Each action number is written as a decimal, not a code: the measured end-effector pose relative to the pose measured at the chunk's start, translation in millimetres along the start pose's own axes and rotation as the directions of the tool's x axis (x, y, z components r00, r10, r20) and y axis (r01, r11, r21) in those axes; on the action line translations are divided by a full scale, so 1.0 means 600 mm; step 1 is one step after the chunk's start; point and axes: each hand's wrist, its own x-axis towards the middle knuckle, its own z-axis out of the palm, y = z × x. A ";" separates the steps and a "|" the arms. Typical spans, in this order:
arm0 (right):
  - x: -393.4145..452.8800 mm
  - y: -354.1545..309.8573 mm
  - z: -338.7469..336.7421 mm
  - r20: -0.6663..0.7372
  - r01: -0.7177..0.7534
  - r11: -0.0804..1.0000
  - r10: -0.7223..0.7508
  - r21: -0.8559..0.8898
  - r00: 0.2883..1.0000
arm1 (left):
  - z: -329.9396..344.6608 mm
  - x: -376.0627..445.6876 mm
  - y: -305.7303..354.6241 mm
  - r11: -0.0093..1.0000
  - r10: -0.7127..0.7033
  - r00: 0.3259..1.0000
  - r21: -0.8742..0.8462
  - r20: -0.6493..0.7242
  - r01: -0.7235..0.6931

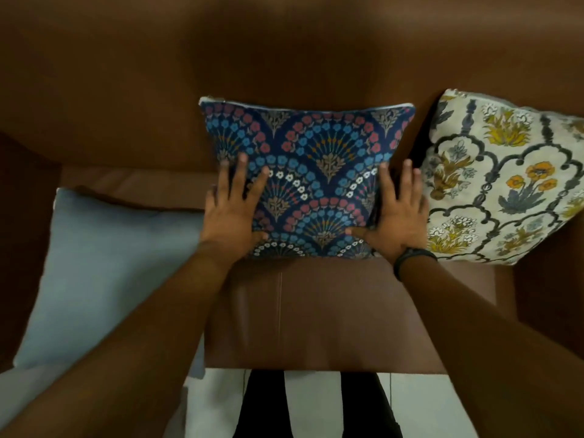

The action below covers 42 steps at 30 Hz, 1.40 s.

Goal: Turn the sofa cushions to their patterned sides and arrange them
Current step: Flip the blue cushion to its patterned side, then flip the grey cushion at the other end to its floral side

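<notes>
Brown sofa (316,314) fills most of the view, backrest far, seat near, a vertical seam running down the seat front. Near edge of the seat meets a white floor (426,406) at the bottom, with dark trouser legs visible there.

Plain blue cushion (104,267) lies on the left of the seat, plain side up, tilted, its near corner hanging past the seat edge; the left forearm crosses over its right part and hides some of it.

Cream floral cushion (502,184) on the right, patterned side showing, yellow and orange flowers in grey arch frames, propped against the backrest and right arm of the sofa; its right edge is cut by the frame.

Navy fan-pattern cushion (309,172) in the middle, patterned side facing out, standing against the backrest with its bottom edge on the seat. Its right edge sits just beside the cream cushion; touching or not, cannot tell. Apart from the blue cushion on the left.

Left hand (234,210) flat on the navy cushion's left edge, fingers spread, palm pressing, not curled around anything. Right hand (398,213) likewise flat and spread on the right edge, thumb on the patterned face, fingers between the navy and cream cushions. Black wristband (414,254) on the right wrist.
</notes>
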 end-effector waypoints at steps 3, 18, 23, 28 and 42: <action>-0.024 -0.027 0.004 -0.043 0.172 0.985 -0.173 -0.014 0.984 | -0.006 -0.025 0.036 0.991 0.117 0.987 -0.047 -0.109 -0.122; -0.281 -0.397 0.181 0.619 -0.494 0.645 0.043 0.583 0.785 | 0.029 -0.312 -0.439 0.568 -0.703 0.671 -0.380 0.238 0.730; -0.356 -0.523 0.256 0.773 -0.646 0.467 -0.144 0.604 0.618 | 0.067 -0.396 -0.528 0.220 -0.661 0.553 -0.573 0.507 0.789; -0.344 -0.556 0.201 0.760 -0.621 0.523 -0.082 0.584 0.645 | 0.039 -0.449 -0.542 0.168 -0.616 0.475 -0.485 0.628 0.858; -0.116 -0.593 -0.072 0.779 -0.720 0.408 0.033 0.561 0.626 | -0.287 -0.312 -0.637 -0.008 -0.550 0.635 -0.764 0.542 0.645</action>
